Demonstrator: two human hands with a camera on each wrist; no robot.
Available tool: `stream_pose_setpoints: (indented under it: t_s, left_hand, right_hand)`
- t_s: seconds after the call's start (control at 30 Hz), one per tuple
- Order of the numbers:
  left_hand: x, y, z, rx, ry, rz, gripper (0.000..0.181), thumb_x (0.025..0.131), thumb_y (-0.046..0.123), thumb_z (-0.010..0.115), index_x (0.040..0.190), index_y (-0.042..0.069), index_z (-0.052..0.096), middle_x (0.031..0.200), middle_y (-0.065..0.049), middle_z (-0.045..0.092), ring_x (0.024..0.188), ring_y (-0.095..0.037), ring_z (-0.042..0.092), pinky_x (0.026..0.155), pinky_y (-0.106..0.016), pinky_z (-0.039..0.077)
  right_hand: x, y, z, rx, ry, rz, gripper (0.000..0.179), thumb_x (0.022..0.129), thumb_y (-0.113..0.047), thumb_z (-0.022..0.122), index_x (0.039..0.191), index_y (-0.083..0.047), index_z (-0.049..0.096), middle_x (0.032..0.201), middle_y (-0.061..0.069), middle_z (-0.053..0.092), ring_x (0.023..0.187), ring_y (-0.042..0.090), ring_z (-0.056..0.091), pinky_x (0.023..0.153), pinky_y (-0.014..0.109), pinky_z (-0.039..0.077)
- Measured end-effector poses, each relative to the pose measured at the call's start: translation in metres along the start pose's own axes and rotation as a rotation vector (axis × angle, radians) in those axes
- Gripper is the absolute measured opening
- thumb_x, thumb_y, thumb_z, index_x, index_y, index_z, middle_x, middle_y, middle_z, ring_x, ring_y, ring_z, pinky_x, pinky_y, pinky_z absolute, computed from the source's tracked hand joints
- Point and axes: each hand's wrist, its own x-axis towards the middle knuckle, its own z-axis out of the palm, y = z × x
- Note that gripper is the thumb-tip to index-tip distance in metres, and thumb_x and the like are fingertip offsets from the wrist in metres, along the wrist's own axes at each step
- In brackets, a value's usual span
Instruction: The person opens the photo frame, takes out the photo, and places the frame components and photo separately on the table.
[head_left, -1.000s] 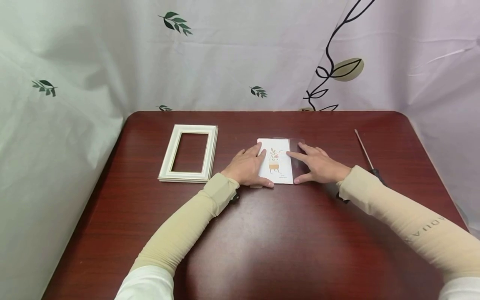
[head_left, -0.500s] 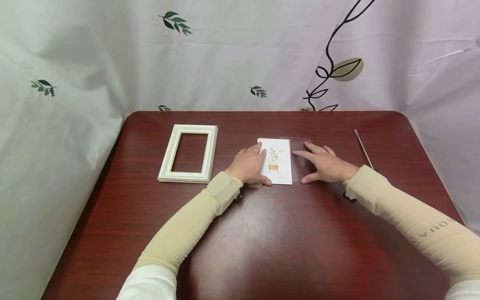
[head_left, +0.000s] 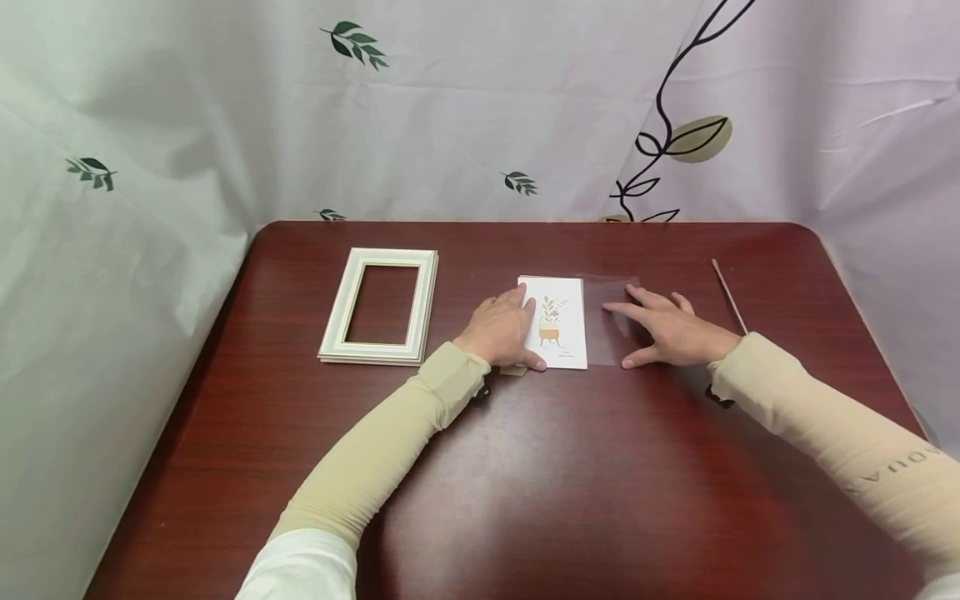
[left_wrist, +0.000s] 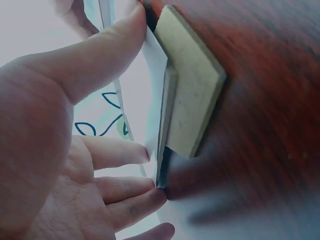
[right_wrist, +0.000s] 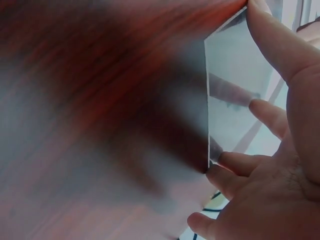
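A white picture card [head_left: 572, 333] printed with a potted plant lies flat near the middle of the table, on top of a thin stack. My left hand [head_left: 497, 327] holds the stack at its left side, thumb at the near edge and fingers toward the far edge. In the left wrist view a beige board piece [left_wrist: 190, 85] juts out beneath the card. A clear sheet [head_left: 604, 329] sticks out on the card's right. My right hand [head_left: 671, 327] spans this sheet, holding it between thumb and fingertips at opposite edges. Its outer edge shows in the right wrist view.
An off-white picture frame [head_left: 337, 317] with an open middle lies on the left of the red-brown table [head_left: 570, 475]. At the right lies a screwdriver [head_left: 727, 293], its handle hidden behind the right forearm. A leaf-patterned curtain [head_left: 450, 108] hangs behind the table.
My right hand has moved rightward with the clear sheet, and more of the sheet shows beside the card. The left hand and the card have stayed nearly in place.
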Motion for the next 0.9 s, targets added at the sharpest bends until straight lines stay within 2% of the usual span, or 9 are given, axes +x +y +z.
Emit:
stream_pose_setpoints:
  t_s: [0.47, 0.9]
  left_hand:
    - [0.001, 0.001, -0.001, 0.014, 0.011, 0.003, 0.113, 0.075, 0.062, 0.08, 0.156, 0.001, 0.031, 0.165, -0.021, 0.015, 0.152, -0.032, 0.02, 0.121, -0.045, 0.023]
    - [0.002, 0.002, -0.001, 0.024, 0.007, 0.004, 0.113, 0.075, 0.063, 0.08, 0.156, 0.001, 0.031, 0.165, -0.022, 0.015, 0.151, -0.033, 0.021, 0.121, -0.045, 0.024]
  right_hand:
    - [-0.007, 0.009, -0.005, 0.009, -0.032, 0.023, 0.089, 0.078, -0.037, 0.086, 0.152, -0.009, 0.044, 0.159, 0.034, 0.019, 0.147, 0.048, 0.017, 0.107, 0.075, 0.009]
    - [-0.017, 0.023, -0.01, 0.023, -0.022, 0.044, 0.088, 0.076, -0.037, 0.087, 0.149, -0.008, 0.046, 0.158, 0.036, 0.02, 0.146, 0.049, 0.019, 0.105, 0.075, 0.012]
